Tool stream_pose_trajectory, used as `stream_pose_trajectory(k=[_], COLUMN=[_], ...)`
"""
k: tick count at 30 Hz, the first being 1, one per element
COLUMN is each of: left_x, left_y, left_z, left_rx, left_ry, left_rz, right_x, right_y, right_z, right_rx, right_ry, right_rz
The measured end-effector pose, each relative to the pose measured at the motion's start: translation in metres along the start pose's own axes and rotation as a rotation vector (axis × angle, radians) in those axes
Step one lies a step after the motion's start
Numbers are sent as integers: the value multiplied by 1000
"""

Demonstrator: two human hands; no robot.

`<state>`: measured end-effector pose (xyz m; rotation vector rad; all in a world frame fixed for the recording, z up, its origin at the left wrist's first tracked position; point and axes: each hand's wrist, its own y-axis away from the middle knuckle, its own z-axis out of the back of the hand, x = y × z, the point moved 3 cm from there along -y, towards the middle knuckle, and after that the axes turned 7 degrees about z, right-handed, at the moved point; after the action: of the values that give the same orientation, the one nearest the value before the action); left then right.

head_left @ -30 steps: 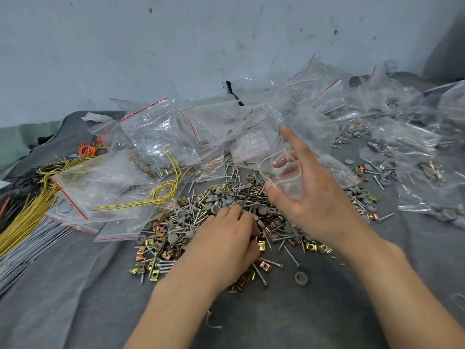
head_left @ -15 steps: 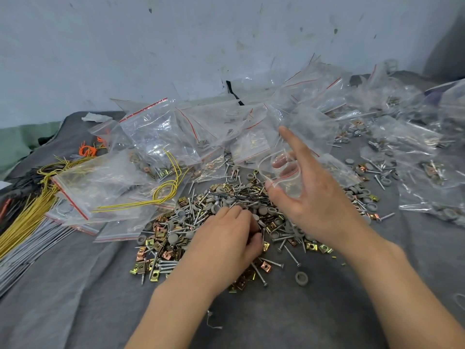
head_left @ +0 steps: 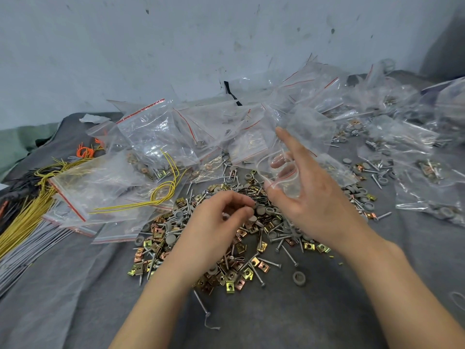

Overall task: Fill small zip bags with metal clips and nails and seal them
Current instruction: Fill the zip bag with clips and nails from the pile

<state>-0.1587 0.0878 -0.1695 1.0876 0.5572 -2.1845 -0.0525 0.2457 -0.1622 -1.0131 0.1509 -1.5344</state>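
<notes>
While only the head view is given, both hands are seen over a grey cloth point(head_left: 327, 311) strewn with hardware. A small zip bag point(head_left: 283, 183) is held up in the right hand point(head_left: 314, 207), pinched at its red-lined mouth between thumb and middle fingers, with the index finger stretched out straight; the mouth is propped open and no contents can be made out. The left hand point(head_left: 216, 222) is lowered onto the pile of metal clips point(head_left: 230, 285) and nails point(head_left: 289, 255) just beside the bag, its fingertips bunched together; whether anything is pinched between them cannot be told. Filled bags point(head_left: 156, 132) are heaped behind, and yellow wires point(head_left: 161, 197) lie to the left. The bag is judged thin, limp and slippery, so it is best gripped at the stiffer zip strip, where the opening can be kept spread. The clips and nails are judged small, hard and heavy for their size, with points that could pierce the film, so a few should be pinched at a time and dropped in gently.
</notes>
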Motion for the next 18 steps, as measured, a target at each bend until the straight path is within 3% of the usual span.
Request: stream_pose_trajectory(k=[12,18], left_x=[-14,-12], left_y=[-5,-7], left_z=[7,-1], left_rx=[-125,50], left_ry=[502,806], left_rz=[38,176], right_x=[19,20], right_y=[-4,-3], right_z=[-6,-4], right_rx=[81,51], right_ry=[76,99], right_rz=[49,67])
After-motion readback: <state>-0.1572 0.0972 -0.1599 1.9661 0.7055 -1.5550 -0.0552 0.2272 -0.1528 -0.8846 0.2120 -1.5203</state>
